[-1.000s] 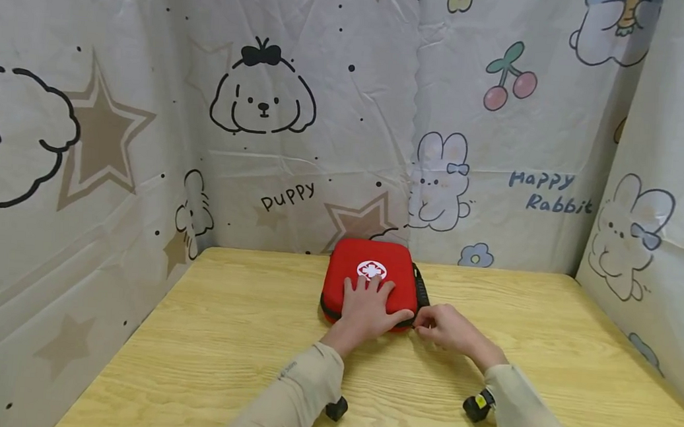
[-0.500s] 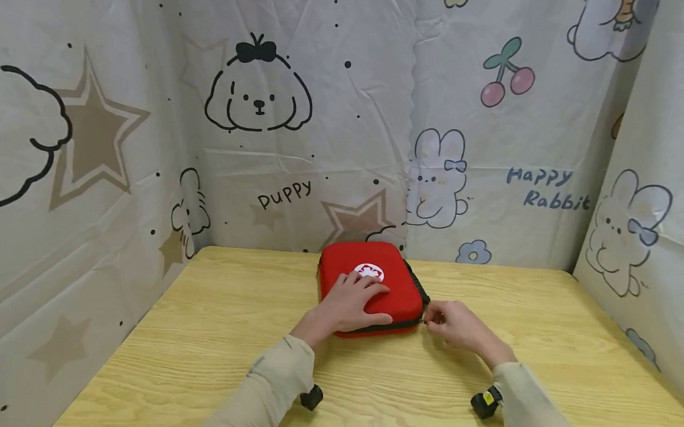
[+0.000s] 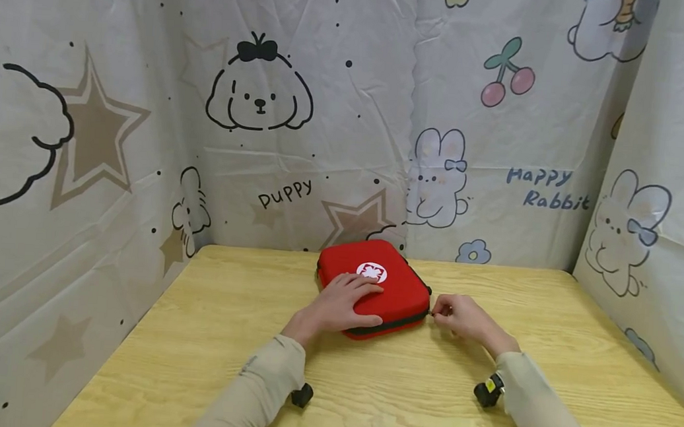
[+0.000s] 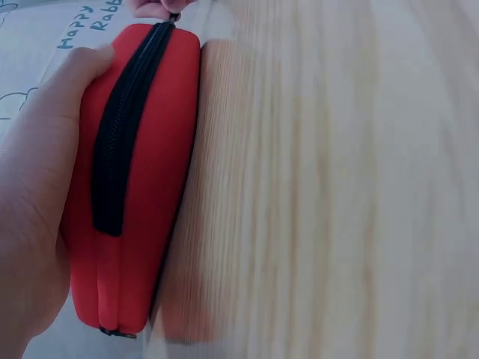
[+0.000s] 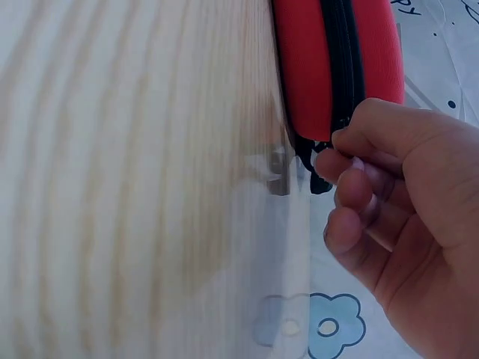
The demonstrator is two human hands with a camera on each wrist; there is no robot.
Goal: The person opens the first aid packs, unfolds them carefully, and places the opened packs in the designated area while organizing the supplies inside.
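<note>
A red first-aid case (image 3: 399,290) with a white cross emblem lies flat on the table, turned at a slant. My left hand (image 3: 335,307) rests on its lid with the fingers straight and the thumb near the front edge. At the case's right front corner, my right hand (image 3: 464,320) pinches the zipper pull (image 4: 174,16) between thumb and forefinger. In the left wrist view the black zipper (image 4: 120,149) runs along the side, its teeth together there. The right fingers mostly hide the pull in the right wrist view.
A black strap (image 5: 320,184) hangs at the case's end. The wooden table (image 3: 242,279) meets printed cloth walls (image 3: 297,171) at the back and sides. A small black camera (image 3: 487,390) sits at the right wrist, another (image 3: 302,396) at the left.
The case has turned anticlockwise, its right front corner shifting right and away. My left hand has slid left on the lid; my right hand has moved slightly right and away.
</note>
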